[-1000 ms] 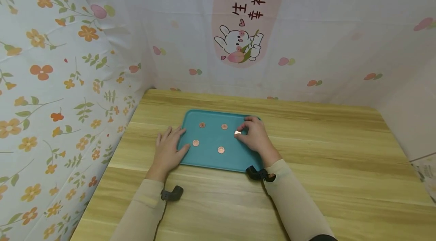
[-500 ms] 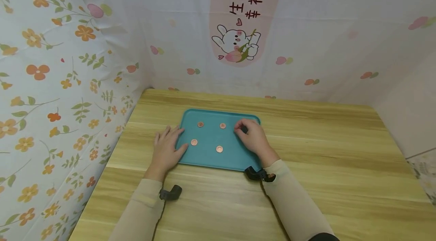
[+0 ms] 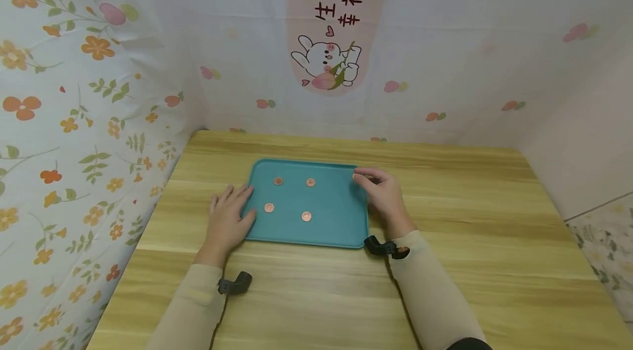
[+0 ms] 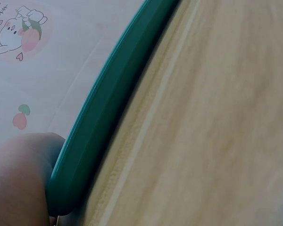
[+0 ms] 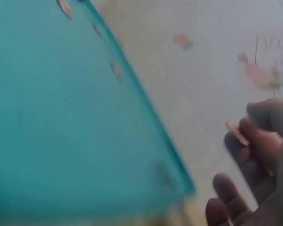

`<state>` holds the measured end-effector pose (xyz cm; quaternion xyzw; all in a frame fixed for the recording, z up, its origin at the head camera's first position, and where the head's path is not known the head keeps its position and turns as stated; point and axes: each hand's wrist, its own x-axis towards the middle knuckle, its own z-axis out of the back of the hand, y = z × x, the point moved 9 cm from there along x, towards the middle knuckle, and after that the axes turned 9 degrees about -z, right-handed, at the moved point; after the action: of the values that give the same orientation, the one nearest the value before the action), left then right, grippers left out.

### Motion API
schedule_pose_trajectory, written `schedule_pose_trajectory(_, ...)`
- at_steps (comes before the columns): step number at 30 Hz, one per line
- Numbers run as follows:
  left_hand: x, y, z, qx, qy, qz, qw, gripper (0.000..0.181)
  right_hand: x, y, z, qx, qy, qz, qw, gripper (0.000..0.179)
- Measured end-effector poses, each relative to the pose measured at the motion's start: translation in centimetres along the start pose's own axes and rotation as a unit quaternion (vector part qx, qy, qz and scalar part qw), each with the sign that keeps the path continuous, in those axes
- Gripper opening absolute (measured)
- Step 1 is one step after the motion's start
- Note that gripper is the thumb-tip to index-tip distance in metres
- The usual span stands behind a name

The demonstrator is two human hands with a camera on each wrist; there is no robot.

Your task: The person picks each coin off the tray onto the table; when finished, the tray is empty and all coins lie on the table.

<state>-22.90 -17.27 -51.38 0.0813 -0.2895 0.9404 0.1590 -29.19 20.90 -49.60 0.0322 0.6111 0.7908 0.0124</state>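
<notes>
A teal tray (image 3: pixel 336 218) lies on the table with several copper coins on it, among them a coin (image 3: pixel 278 181) at its back left and another coin (image 3: pixel 306 216) nearer its front edge. My left hand (image 3: pixel 227 223) rests on the tray's left rim, fingers spread and thumb over the inside. In the left wrist view the thumb (image 4: pixel 26 174) lies against the tray's rim. My right hand (image 3: pixel 388 196) is over the tray's right edge. Between thumb and fingertips it pinches a copper coin (image 5: pixel 237 133), seen edge-on in the right wrist view.
The wood-grain table (image 3: pixel 470 218) extends on both sides of the tray. Behind it hangs a white printed cloth (image 3: pixel 420 37), and a flowered cloth (image 3: pixel 64 185) covers the left side. A black wrist mount (image 3: pixel 381 245) sits at the tray's front right corner.
My right hand has lifted the coin away from the tray's middle and moved right to its right edge. The left hand stays on the rim. The head view has turned slightly right.
</notes>
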Motion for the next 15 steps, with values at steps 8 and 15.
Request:
schedule_pose_trajectory(8, -0.2, 0.1, 0.1, 0.004, -0.003, -0.002, 1.0, 0.06, -0.2, -2.4, 4.8, -0.039, -0.048, -0.052, 0.9967, 0.03)
schedule_pose_trajectory(15, -0.1, 0.1, 0.0, 0.003, -0.004, -0.007, 1.0, 0.061, -0.3, -2.9, 7.5, -0.112, -0.114, -0.04, 0.9864, 0.024)
